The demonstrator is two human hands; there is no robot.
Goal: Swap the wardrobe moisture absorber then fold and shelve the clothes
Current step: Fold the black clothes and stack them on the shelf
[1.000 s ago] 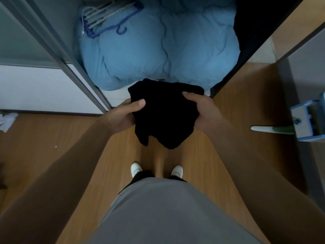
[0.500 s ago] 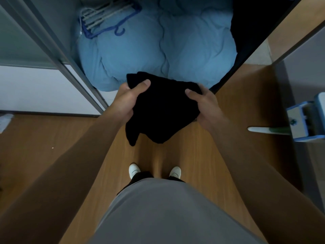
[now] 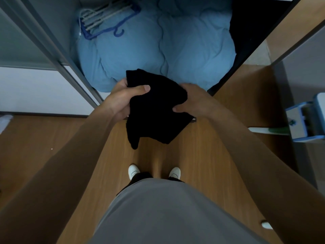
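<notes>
We are folding the garment [image 3: 154, 120], left hand [image 3: 123, 101] and right hand [image 3: 195, 101] each gripping its upper edge in mid-air at twelve o'clock before the wardrobe [image 3: 58, 16], probably needing another fold before shelving.

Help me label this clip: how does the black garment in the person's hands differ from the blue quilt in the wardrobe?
Colour: the black garment is near-black, the blue quilt pale blue. Size: the garment is a small bundle; the quilt is far bulkier, spread across the wardrobe bottom. State: the left hand and right hand grip the garment in the air, one end dangling; the quilt lies with hangers on it. Both are soft fabric.
</notes>
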